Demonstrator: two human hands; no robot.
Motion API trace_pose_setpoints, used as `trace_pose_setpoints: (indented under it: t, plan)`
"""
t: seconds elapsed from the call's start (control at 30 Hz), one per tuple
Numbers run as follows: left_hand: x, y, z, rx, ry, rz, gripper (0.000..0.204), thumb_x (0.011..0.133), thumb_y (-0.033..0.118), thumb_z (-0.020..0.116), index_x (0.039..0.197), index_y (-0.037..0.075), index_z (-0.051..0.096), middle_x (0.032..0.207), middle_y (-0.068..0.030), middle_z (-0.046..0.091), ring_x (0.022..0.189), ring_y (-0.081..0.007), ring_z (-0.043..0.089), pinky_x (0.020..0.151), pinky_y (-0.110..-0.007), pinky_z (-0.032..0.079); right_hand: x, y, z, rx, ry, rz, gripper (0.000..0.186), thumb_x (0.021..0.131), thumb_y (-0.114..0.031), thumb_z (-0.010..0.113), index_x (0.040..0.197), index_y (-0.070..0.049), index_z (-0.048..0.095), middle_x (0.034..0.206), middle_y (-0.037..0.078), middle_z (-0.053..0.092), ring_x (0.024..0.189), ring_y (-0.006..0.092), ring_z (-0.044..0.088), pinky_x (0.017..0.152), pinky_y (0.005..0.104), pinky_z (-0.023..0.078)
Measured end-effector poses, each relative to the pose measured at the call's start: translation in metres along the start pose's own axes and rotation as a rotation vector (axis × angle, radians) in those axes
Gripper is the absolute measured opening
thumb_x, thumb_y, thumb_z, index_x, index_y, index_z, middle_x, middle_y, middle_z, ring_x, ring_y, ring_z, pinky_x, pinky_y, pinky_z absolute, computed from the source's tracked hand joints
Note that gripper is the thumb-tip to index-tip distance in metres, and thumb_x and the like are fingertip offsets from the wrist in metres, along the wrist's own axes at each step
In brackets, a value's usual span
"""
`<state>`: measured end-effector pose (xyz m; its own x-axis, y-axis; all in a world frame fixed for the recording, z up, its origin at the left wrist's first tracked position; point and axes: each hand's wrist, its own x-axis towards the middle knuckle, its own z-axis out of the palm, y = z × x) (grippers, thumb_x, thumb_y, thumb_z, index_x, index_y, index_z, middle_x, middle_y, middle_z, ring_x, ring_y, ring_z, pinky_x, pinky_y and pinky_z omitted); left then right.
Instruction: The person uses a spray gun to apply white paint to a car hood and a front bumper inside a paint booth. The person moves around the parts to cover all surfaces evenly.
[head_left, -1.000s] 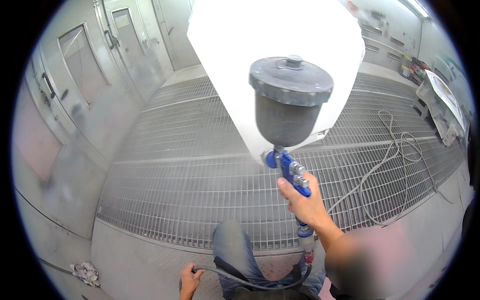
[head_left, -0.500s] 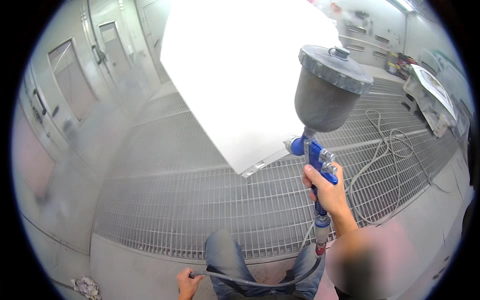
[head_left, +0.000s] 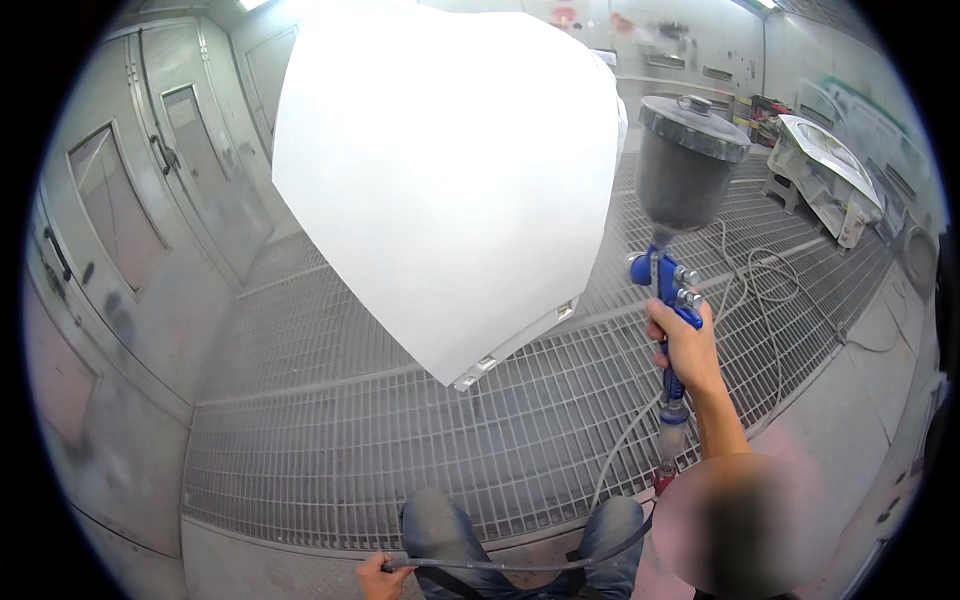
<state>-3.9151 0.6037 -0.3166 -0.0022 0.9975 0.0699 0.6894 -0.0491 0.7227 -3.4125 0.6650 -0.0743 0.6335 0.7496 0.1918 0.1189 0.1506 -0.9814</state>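
Note:
My right hand is wrapped round the grip of a blue spray gun. A dark grey lidded paint cup stands upright on top of the gun. To the left of its nozzle, and apart from it, hangs a big white panel with metal brackets along its lower right edge. Low down, my left hand holds the dark air hose, which crosses my thighs toward the fitting under the gun. Part of the hose near that fitting is hidden by a blurred patch.
Grated floor spreads beneath the panel. A thin pale hose lies coiled on it at right. Farther back, a white car part rests on a stand. Grey doors with windows line the left wall.
The spray gun in my right hand has shifted right, away from the panel's edge. More of the panel shows now, lower and further left in view. My left hand still holds the hose.

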Motion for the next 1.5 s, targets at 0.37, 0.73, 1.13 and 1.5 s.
trace_pose_setpoints:
  t: [0.37, 0.73, 1.13, 1.5]
  plan:
    - [-0.006, -0.074, -0.035, -0.121, 0.231, -0.068, 0.026, 0.075, -0.013, 0.065, 0.063, 0.001, 0.048, 0.057, 0.0024, 0.045, 0.059, -0.0075, 0.052, 0.056, -0.028, 0.05, -0.058, -0.039, 0.123, 0.147, -0.348, 0.074, 0.018, 0.089, -0.018, 0.066, 0.089, -0.005, 0.055, 0.067, 0.002, 0.052, 0.051, 0.0071, 0.048, 0.038, 0.0216, 0.037]
    - [-0.006, -0.056, -0.067, -0.207, 0.367, -0.084, 0.027, 0.072, -0.02, 0.052, 0.061, 0.001, 0.04, 0.062, 0.0007, 0.039, 0.065, -0.0075, 0.047, 0.064, -0.034, 0.058, -0.061, -0.084, 0.198, 0.237, -0.72, 0.01, 0.02, 0.091, -0.025, 0.064, 0.09, -0.006, 0.057, 0.065, -0.001, 0.051, 0.054, 0.0056, 0.047, 0.042, 0.0227, 0.039]
    - [0.026, -0.022, -0.014, -0.11, 0.155, 0.036, 0.024, 0.078, 0.0, 0.068, 0.071, 0.001, 0.044, 0.06, -0.0073, 0.036, 0.06, -0.0156, 0.038, 0.055, -0.035, 0.039, 0.005, -0.068, 0.06, 0.134, -0.318, -0.031, 0.018, 0.088, -0.016, 0.064, 0.077, -0.003, 0.058, 0.067, 0.004, 0.055, 0.057, 0.0084, 0.052, 0.038, 0.0218, 0.037]
    - [0.035, 0.043, -0.011, -0.046, 0.047, 0.047, 0.011, 0.072, -0.006, 0.058, 0.071, 0.002, 0.05, 0.059, -0.0106, 0.041, 0.057, -0.0172, 0.042, 0.054, -0.036, 0.038, 0.048, -0.062, -0.017, -0.082, 0.087, -0.046, 0.021, 0.09, -0.022, 0.061, 0.075, -0.007, 0.056, 0.062, 0.001, 0.051, 0.049, 0.0066, 0.045, 0.038, 0.0211, 0.036]
